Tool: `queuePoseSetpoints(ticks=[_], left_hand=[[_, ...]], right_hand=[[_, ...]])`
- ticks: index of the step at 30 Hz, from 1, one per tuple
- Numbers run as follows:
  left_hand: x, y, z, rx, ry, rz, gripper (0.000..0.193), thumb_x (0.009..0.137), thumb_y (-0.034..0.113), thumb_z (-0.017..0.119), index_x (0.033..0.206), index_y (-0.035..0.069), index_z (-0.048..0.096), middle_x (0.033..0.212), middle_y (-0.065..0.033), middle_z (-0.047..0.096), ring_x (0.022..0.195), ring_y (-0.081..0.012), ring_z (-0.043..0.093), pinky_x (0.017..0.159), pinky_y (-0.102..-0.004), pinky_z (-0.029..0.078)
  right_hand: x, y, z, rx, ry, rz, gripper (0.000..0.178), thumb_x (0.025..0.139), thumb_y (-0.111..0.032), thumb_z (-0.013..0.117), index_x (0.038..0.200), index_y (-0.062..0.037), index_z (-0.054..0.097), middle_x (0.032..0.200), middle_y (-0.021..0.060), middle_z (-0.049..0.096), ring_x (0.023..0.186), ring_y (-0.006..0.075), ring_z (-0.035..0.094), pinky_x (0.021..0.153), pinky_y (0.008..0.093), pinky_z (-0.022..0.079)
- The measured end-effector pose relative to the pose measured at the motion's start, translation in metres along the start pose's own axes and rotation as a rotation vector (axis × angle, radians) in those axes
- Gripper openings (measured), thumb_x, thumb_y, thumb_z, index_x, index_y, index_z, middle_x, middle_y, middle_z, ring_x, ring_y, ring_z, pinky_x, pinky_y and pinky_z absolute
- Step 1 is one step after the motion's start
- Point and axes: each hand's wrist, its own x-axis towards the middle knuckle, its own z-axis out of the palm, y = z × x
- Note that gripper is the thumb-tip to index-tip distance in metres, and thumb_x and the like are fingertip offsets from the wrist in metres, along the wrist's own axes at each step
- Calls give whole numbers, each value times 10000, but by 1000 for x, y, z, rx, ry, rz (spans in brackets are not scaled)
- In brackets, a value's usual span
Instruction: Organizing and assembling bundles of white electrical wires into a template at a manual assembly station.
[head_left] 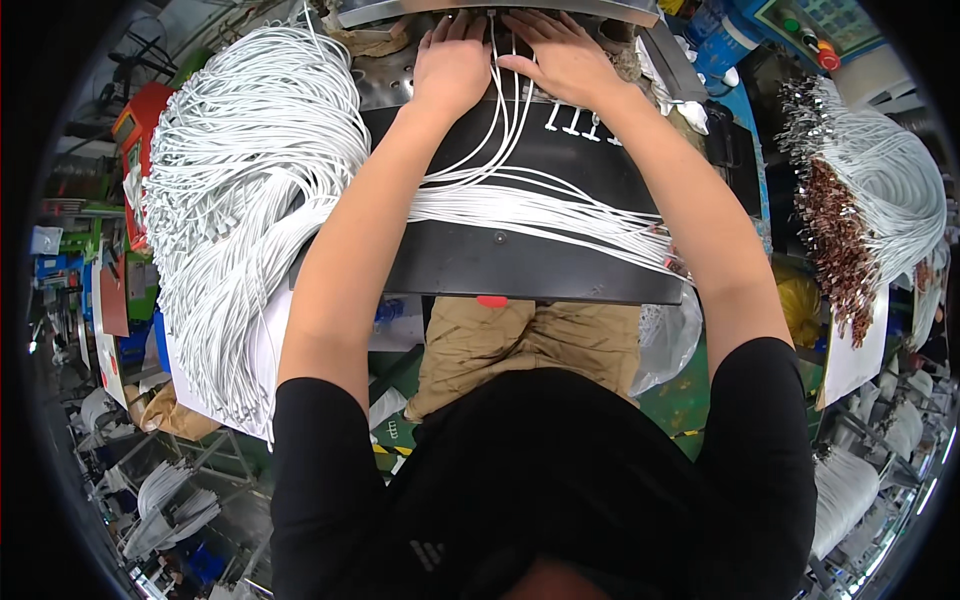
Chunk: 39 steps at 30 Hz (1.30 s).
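Both arms reach forward to a metal machine plate [385, 85], under a curved metal part [490, 8]. My left hand [453, 68] rests there with fingers stretched away from me. To its right, my right hand [568, 62] lies with fingers spread and its thumb pointing left. A few white cables [497, 125] run up between the hands. Their far ends are partly hidden by my fingers and the machine. A bundle of white cables [520, 207] crosses the black table [460, 268] below my wrists. Small white plastic pieces [572, 122] lie beside my right forearm.
A large heap of white cables [265, 130] hangs over the left side. At the right, more cables with brownish ends [840, 240] hang over a white board [850, 360]. A control panel [815, 30] stands far right. A clear plastic bag [668, 345] hangs below the table.
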Motion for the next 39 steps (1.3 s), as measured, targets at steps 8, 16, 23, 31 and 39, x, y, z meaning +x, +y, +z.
queuePoseSetpoints(ticks=[8, 16, 23, 31, 39], left_hand=[[-9, -20, 25, -256, -37, -126, 422, 932, 183, 525, 1335, 83, 604, 1368, -110, 606, 1275, -354, 536, 1048, -454, 456], [-7, -34, 40, -464, 104, -421, 423, 921, 153, 513, 1324, 76, 611, 1344, -141, 618, 1256, -373, 540, 1039, -460, 462], [-1, -73, 122, -769, 93, -667, 370, 947, 159, 565, 1294, 39, 615, 1256, -204, 636, 1138, -338, 595, 953, -399, 487], [-4, -80, 142, -1804, 232, -863, 364, 971, 200, 618, 1288, 23, 607, 1147, -108, 670, 1036, -219, 607, 881, -357, 497], [12, -61, 127, -1527, 238, -1045, 301, 967, 162, 613, 1236, 28, 628, 1106, -76, 675, 974, -202, 618, 844, -335, 499]], right_hand=[[6, -22, -9, 168, -60, -22, 656, 1008, -513, 455, 1449, -27, 465, 1495, 215, 458, 1406, 352, 401, 1181, 442, 280], [20, -41, -4, 124, -60, 114, 437, 982, -326, 540, 1286, -20, 609, 1236, 251, 637, 1194, 407, 576, 1065, 467, 427], [36, -51, 51, -207, 214, 74, 232, 959, -201, 562, 909, -36, 716, 809, 198, 704, 778, 388, 682, 755, 477, 555], [35, -44, 60, 62, 355, 192, 229, 931, -196, 594, 1049, -60, 735, 857, 221, 699, 850, 397, 678, 782, 484, 552], [34, -53, 60, 75, 318, 222, 247, 928, -200, 597, 1102, -93, 735, 905, 223, 699, 853, 415, 674, 792, 479, 552]])
